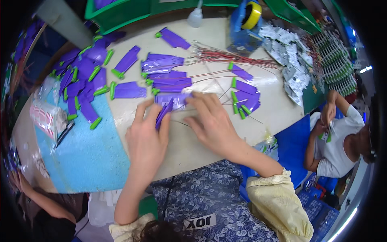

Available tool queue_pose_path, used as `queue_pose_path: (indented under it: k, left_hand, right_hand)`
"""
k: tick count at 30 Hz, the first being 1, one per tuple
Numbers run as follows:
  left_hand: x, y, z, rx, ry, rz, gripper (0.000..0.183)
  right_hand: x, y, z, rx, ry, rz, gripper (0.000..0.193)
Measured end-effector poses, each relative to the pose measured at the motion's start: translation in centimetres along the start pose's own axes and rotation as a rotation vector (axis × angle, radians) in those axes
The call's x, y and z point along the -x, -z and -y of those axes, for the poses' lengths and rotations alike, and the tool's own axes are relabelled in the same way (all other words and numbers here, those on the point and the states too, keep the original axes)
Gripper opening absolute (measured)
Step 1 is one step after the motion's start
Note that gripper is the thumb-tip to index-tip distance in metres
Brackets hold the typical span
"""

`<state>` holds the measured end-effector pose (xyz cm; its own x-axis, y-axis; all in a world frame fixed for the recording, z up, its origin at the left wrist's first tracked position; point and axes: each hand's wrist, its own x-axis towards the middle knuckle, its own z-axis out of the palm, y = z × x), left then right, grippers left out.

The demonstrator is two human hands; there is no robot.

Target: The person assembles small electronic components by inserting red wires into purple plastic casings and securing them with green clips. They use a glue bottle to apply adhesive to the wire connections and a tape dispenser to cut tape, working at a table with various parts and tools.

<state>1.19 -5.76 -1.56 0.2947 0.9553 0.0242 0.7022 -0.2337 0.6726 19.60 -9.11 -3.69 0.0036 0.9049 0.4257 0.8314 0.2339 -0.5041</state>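
Observation:
My left hand [147,135] is closed on a slim purple plastic piece [164,113], which stands tilted between thumb and fingers. Just behind it a flat purple part [172,100] with a green end lies on the table. My right hand [214,126] reaches over from the right, fingertips at that part's right end and thumb apart from the fingers; whether it pinches something small there I cannot make out. Beyond my hands lie purple parts with green ends [171,80], with thin red wires [238,59] running from them toward the right.
A heap of purple parts [82,74] covers the left, beside a blue mat [86,161]. Fanned purple pieces [246,94] sit right. Silver packets [292,60], yellow tape [252,16], a squeeze bottle [195,18] and green bins [121,18] stand farther back. Other people work at both sides.

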Motion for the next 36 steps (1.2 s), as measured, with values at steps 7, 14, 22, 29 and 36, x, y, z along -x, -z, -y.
queue_pose_path:
  k: [7, 14, 22, 29, 36]
  left_hand:
    - [3.3, 1.7, -0.6, 0.174, -0.112, 0.178, 0.017]
    - [1.4, 0.4, -0.4, -0.081, -0.190, 0.249, 0.019]
    - [2.4, 2.2, 1.1, 0.086, -0.273, 0.258, 0.022]
    - [6.5, 6.5, 1.4, 0.034, -0.137, 0.606, 0.020]
    - [5.1, 3.9, 1.9, -0.072, -0.405, 0.373, 0.019]
  right_hand:
    - [-1.4, 6.7, -9.6, 0.255, -0.288, -0.035, 0.018]
    - [1.0, 8.5, -10.6, 0.183, -0.317, 0.133, 0.021]
    - [-1.0, 11.5, -14.3, 0.297, 0.172, 0.283, 0.017]
    - [-4.3, 16.6, -4.2, 0.373, -0.202, 0.491, 0.009]
    - [-1.8, 3.5, -2.0, -0.475, 0.157, 0.394, 0.017]
